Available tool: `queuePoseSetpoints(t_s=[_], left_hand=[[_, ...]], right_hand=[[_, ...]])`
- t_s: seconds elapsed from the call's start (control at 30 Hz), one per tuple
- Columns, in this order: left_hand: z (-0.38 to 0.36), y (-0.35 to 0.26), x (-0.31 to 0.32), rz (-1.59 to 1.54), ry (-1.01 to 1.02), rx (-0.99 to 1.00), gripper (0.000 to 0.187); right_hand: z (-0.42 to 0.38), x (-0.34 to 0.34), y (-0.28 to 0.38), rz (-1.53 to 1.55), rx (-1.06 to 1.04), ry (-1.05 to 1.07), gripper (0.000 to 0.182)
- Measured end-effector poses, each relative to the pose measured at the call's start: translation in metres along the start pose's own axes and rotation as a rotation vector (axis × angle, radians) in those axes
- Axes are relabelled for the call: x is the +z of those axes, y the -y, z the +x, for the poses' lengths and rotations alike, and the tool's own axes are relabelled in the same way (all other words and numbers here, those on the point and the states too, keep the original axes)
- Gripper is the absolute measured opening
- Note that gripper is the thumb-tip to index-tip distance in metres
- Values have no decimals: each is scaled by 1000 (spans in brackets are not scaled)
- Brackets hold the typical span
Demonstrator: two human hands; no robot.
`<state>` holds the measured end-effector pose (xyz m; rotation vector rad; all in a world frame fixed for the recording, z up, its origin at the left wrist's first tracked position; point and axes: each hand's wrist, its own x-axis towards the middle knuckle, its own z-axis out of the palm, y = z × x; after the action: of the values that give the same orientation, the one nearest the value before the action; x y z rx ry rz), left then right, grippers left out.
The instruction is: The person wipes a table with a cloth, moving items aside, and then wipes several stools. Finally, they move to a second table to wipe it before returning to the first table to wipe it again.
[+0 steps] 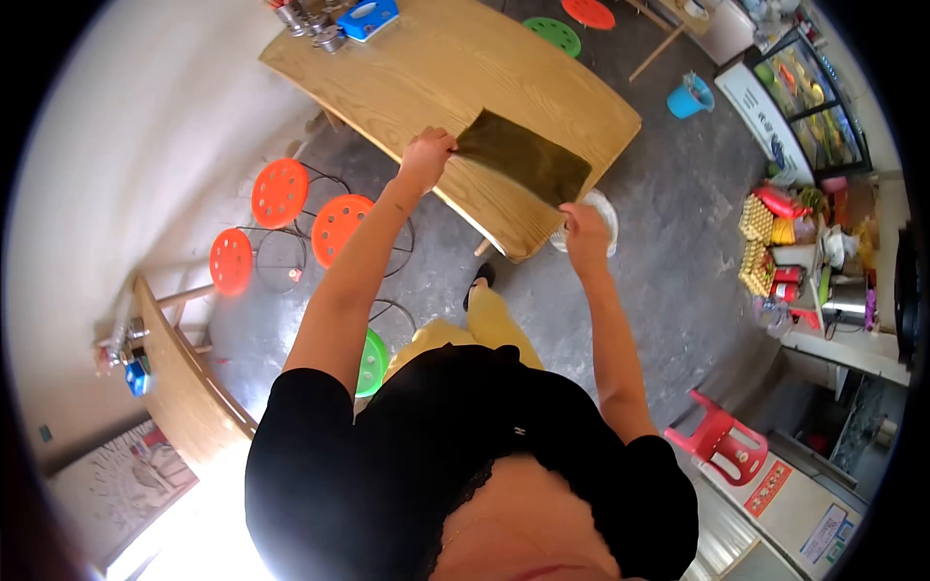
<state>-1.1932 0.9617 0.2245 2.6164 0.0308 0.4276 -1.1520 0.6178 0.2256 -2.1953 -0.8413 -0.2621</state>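
Observation:
A dark olive-brown cloth [526,158] is stretched out between my two hands over the right part of the wooden table [417,73]. My left hand [429,158] is closed on the cloth's left corner. At the lower right corner, my right hand [584,230] pinches the cloth beyond the table's edge. Behind my right hand, a white round object [605,210] shows in part, low beside the table.
Metal containers [315,24] and a blue box [368,17] stand on the table's far left. Orange stools [280,193] and a green stool [370,364] are at the left. Further right are a blue bucket [690,97], a glass-door fridge [809,107] and a red chair [727,445].

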Motion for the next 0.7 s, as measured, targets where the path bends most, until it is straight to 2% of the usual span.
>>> queuePoseSetpoints(t_s=[0.03, 0.07, 0.1, 0.17, 0.2, 0.23, 0.27, 0.3, 0.37, 0.4, 0.43, 0.5, 0.53, 0.6, 0.7], left_hand=[[-5, 16, 20, 154, 130, -35, 18], [-4, 27, 35, 312, 247, -68, 23], [-1, 29, 44, 315, 259, -59, 23], [-19, 16, 65, 76, 284, -257, 31], [-23, 9, 81, 70, 302, -259, 31], [-24, 3, 96, -35, 190, -213, 33], [-22, -2, 109, -137, 70, -164, 35], [-20, -10, 116, -135, 76, -156, 35], [-6, -20, 130, -13, 79, 9, 47], [-1, -20, 135, -14, 84, 26, 47], [-1, -21, 139, 53, 177, 19, 52], [-4, -19, 145, 167, 324, 3, 60], [5, -15, 146, 163, 326, 15, 60], [18, -10, 145, 159, 317, 29, 59], [89, 10, 165, 212, 224, 35, 59]], right_hand=[[-14, 17, -14, 3, 24, 1, 16], [-28, 34, -23, -64, 108, 175, 18], [-33, 47, -27, -127, 194, 349, 22], [-36, 66, -19, -47, 268, 317, 26], [-34, 73, -14, 24, 319, 284, 31], [-27, 81, -7, 25, 333, 287, 31], [-17, 92, 0, 49, 320, 178, 37], [-7, 103, 4, 72, 306, 62, 44], [10, 127, 4, -41, 310, 32, 51], [14, 134, 2, -152, 316, 23, 58], [14, 140, -2, -154, 330, 15, 58], [9, 146, -5, -256, 354, 175, 66], [16, 151, -10, -309, 358, 248, 71], [32, 154, -21, -354, 368, 255, 71], [101, 159, -60, -389, 314, 180, 64]])
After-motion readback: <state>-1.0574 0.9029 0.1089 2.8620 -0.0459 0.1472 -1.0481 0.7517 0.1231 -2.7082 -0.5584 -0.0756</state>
